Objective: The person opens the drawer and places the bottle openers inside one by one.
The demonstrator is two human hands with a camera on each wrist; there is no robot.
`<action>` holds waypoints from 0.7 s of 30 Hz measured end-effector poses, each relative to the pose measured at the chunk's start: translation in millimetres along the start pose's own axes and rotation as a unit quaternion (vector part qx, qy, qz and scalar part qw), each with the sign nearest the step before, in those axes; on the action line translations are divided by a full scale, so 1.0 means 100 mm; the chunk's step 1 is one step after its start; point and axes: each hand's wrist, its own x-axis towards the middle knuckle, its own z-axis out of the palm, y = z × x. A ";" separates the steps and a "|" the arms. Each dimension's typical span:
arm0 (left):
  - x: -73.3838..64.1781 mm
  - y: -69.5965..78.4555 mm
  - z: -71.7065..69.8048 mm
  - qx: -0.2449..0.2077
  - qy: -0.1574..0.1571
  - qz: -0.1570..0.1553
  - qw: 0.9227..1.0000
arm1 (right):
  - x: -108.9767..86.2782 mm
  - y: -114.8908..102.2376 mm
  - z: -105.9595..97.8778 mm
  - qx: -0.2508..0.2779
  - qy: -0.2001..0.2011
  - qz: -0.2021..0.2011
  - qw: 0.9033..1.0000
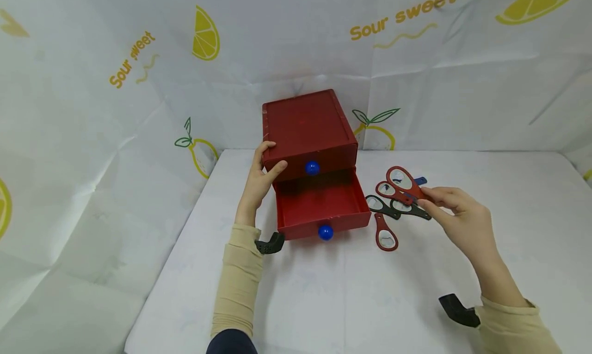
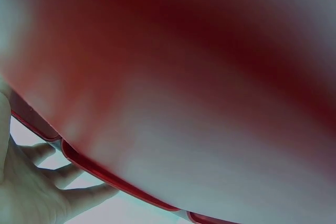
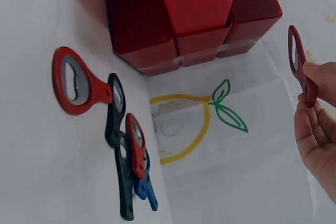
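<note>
Nearest: beige sleeves (image 1: 240, 277), a black wrist piece (image 1: 270, 243) by the left cuff. White tabletop (image 1: 324, 292) beneath.

Right hand (image 1: 462, 223): fingers pinched together on the handle end of a red bottle opener (image 1: 413, 188), ring pointing away. Right wrist view puts it off the tabletop, well apart from the rest. Holding the tail probably keeps the ring unobstructed.

Lone red opener (image 1: 381, 225): flat, ring towards the person, beside the lower drawer (image 1: 300, 229). That drawer stands pulled out, blue knob (image 1: 326, 233) in front; its opening faces the person, so within easy reach.

Slightly farther, right of the drawer, a loose heap: two dark openers (image 1: 416, 210), another red one (image 1: 401, 196), some blue (image 1: 420, 181); count of blue uncertain. Overlap suggests casual placing.

Left hand (image 1: 256, 184): spread wide, thumb on the front of the red cabinet (image 1: 305, 120), fingers laid along its left side and top edge; probably steadying it. Left wrist view mostly blur.

Farthest: lemon-printed backdrop (image 1: 287, 45) behind the cabinet.
</note>
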 end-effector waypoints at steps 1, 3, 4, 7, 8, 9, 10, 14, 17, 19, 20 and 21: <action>0.00 0.01 0.00 -0.001 -0.001 -0.001 1.000 | 0.02 -0.04 0.00 0.014 0.007 -0.008 1.000; 0.00 0.04 -0.01 -0.004 -0.002 -0.003 1.000 | 0.05 -0.11 0.02 0.040 0.011 -0.034 0.999; -0.02 0.07 -0.01 -0.004 -0.003 -0.003 1.000 | 0.07 -0.15 0.03 0.054 0.013 -0.052 0.997; -0.06 0.16 0.00 -0.003 -0.004 -0.002 1.000 | 0.15 -0.26 0.09 0.081 0.006 -0.115 0.990; -0.08 0.19 0.00 -0.003 -0.004 -0.001 1.000 | 0.18 -0.29 0.12 0.087 -0.001 -0.140 0.986; -0.08 0.19 0.00 -0.004 -0.004 -0.002 1.000 | 0.20 -0.32 0.16 0.091 -0.007 -0.162 0.982; -0.08 0.19 0.00 -0.003 -0.003 -0.003 1.000 | 0.23 -0.35 0.19 0.096 -0.015 -0.182 0.978; -0.03 0.07 -0.01 -0.005 0.003 -0.003 1.000 | 0.36 -0.45 0.35 0.113 -0.055 -0.251 0.960; 0.00 0.01 -0.01 -0.001 0.005 0.004 1.000 | 0.43 -0.50 0.46 0.119 -0.084 -0.271 0.952; 0.01 -0.01 0.00 0.002 0.005 0.010 1.000 | 0.47 -0.52 0.54 0.122 -0.107 -0.264 0.951; 0.01 -0.02 0.00 0.002 0.005 0.013 1.000 | 0.48 -0.53 0.58 0.122 -0.121 -0.257 0.951; 0.01 -0.02 0.01 0.000 0.006 0.015 1.000 | 0.49 -0.54 0.61 0.121 -0.136 -0.248 0.951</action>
